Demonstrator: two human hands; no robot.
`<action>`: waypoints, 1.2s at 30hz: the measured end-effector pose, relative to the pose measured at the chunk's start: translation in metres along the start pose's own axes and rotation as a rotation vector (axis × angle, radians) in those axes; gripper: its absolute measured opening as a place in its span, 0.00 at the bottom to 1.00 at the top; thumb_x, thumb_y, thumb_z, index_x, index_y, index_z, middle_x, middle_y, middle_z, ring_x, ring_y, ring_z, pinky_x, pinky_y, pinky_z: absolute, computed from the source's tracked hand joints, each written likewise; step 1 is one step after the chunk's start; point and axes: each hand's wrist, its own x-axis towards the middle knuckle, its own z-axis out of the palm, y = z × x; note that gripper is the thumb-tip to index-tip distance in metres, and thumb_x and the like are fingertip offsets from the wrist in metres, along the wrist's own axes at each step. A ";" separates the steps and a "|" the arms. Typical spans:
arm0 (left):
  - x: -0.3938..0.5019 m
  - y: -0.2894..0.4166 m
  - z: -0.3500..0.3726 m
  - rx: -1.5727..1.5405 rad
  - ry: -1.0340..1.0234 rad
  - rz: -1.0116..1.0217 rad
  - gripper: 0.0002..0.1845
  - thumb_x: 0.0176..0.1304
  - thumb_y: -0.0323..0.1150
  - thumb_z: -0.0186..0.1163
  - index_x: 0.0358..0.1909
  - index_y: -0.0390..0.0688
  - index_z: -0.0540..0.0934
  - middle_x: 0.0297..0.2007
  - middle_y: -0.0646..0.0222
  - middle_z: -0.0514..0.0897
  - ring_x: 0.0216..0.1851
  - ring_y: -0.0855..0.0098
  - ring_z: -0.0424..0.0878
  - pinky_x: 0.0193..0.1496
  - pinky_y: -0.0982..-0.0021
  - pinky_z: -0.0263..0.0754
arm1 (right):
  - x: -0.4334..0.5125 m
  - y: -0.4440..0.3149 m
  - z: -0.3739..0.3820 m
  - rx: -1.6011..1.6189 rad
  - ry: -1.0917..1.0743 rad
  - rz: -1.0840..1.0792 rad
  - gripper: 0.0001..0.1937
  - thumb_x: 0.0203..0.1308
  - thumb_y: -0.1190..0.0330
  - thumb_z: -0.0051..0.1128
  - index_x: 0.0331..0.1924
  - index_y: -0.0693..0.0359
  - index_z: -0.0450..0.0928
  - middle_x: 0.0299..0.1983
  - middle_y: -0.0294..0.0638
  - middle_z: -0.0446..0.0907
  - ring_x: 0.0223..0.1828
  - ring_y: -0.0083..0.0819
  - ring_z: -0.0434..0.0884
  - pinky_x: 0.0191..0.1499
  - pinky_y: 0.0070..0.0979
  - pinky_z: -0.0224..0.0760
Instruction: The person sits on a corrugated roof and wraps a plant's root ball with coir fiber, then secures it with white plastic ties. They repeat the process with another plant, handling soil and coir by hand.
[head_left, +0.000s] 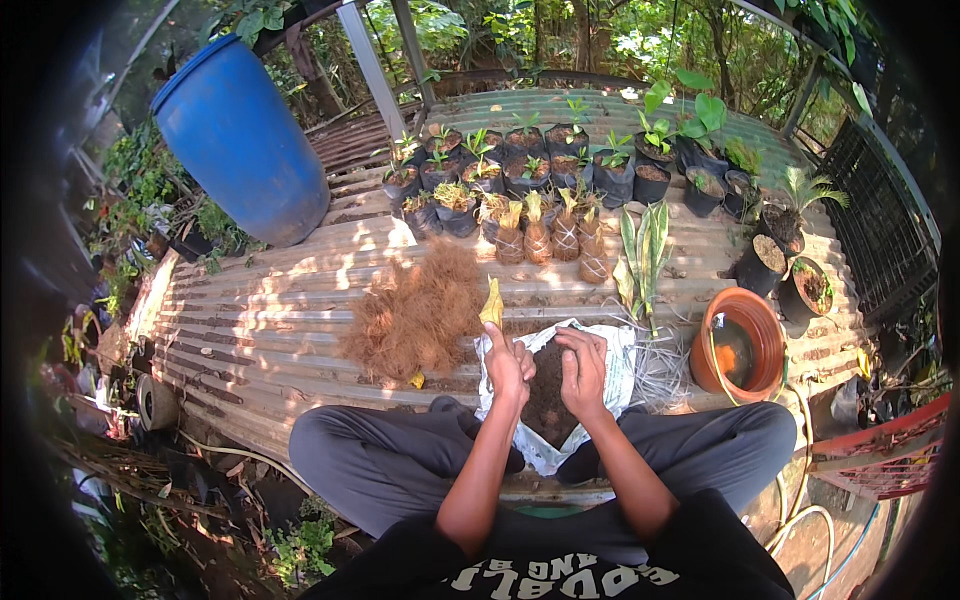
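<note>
My left hand (508, 369) grips a yellow-green leaf cutting (492, 301), whose blade stands up beyond my thumb. The cutting's lower end is hidden by my fingers. Between my legs lies an opened white plastic sack (619, 361) with dark soil (551, 390) on it. My right hand (583, 371) is curved over the right side of this soil, and its palm is turned out of sight. Left of the sack sits a loose heap of brown coconut fiber (420, 311). Several leaf cuttings with fiber-wrapped, string-tied bases (538, 241) stand in front of the potted plants.
Variegated snake plant leaves (646, 255) lie beyond pale plastic strings (660, 367). An orange-brown pot (705, 352) holding water stands at right, by a hose (806, 442). Black nursery bags with seedlings (526, 169) line the corrugated metal sheet (285, 322). A blue drum (240, 142) stands back left.
</note>
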 end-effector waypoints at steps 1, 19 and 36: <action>0.001 0.000 -0.001 0.009 -0.004 -0.004 0.33 0.69 0.66 0.42 0.15 0.52 0.54 0.12 0.78 0.54 0.09 0.79 0.53 0.11 0.75 0.45 | 0.001 0.004 0.000 0.023 0.025 0.020 0.10 0.66 0.70 0.46 0.44 0.65 0.78 0.49 0.47 0.80 0.50 0.43 0.76 0.58 0.38 0.63; 0.030 -0.023 -0.031 0.032 -0.274 0.053 0.17 0.74 0.41 0.41 0.42 0.37 0.72 0.30 0.66 0.75 0.33 0.68 0.76 0.41 0.64 0.75 | -0.126 0.120 0.030 -0.396 -0.790 0.409 0.48 0.52 0.43 0.64 0.68 0.69 0.58 0.69 0.62 0.58 0.70 0.56 0.60 0.71 0.41 0.54; 0.018 -0.005 -0.023 0.150 -0.297 0.044 0.22 0.69 0.41 0.60 0.58 0.39 0.74 0.36 0.72 0.81 0.30 0.80 0.75 0.34 0.77 0.73 | -0.139 0.125 0.034 -0.470 -0.851 0.327 0.46 0.51 0.42 0.61 0.67 0.68 0.61 0.65 0.53 0.67 0.67 0.50 0.65 0.68 0.43 0.57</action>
